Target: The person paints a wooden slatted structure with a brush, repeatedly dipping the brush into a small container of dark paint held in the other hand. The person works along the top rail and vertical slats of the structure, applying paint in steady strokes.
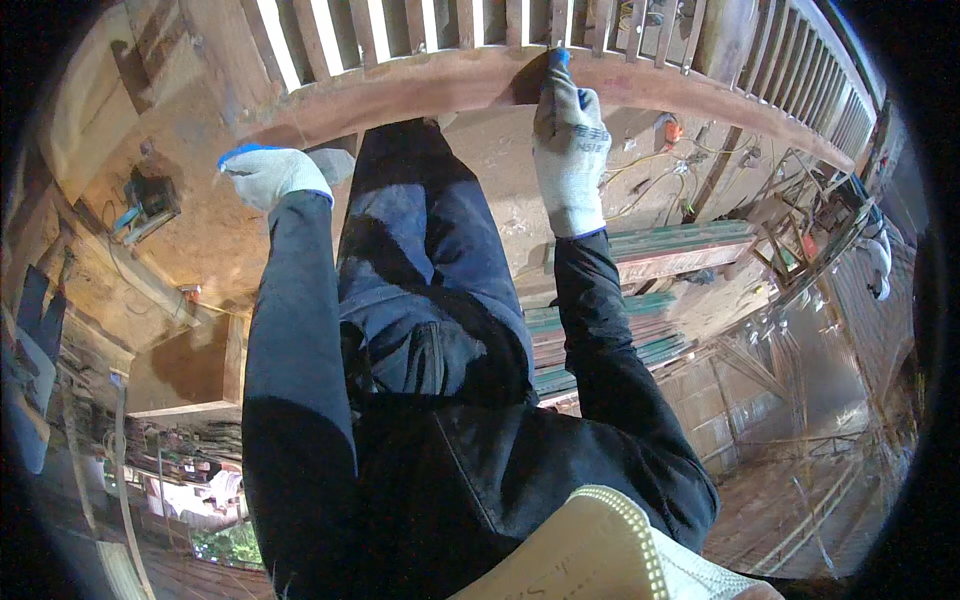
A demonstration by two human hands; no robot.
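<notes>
Mask edge (620, 545), pale with a stitched rim, sits closest to the lens at bottom centre; dark jacket and trousers fill the middle below it.

Work item: curved wooden rail (420, 85), reddish-brown, arcing across the top under a row of upright slats (400, 30). Right hand (570, 150), in a grey knit glove with blue tips, is up against the rail's lower edge. Fingers are curled together at the top, touching the wood. Something small and blue shows at the fingertips (558, 60); can't tell if it's a tool or just glove coating, so can't tell what they clamp.

Left hand (272, 175), same glove, is closed in a loose fist, well apart from the rail and below its left end. Can't tell if it holds anything.

Risks, as I judge them:
- Only one hand is on the rail, and the stance looks elevated, with floor, a stack of green boards (640, 310) and cables (650, 170) far below. A slip means a fall or dropped item.
- Contact is at fingertips only; pressing hard there could skid the hand off the curved edge.
- Loose cables below could snag anything dropped.
</notes>
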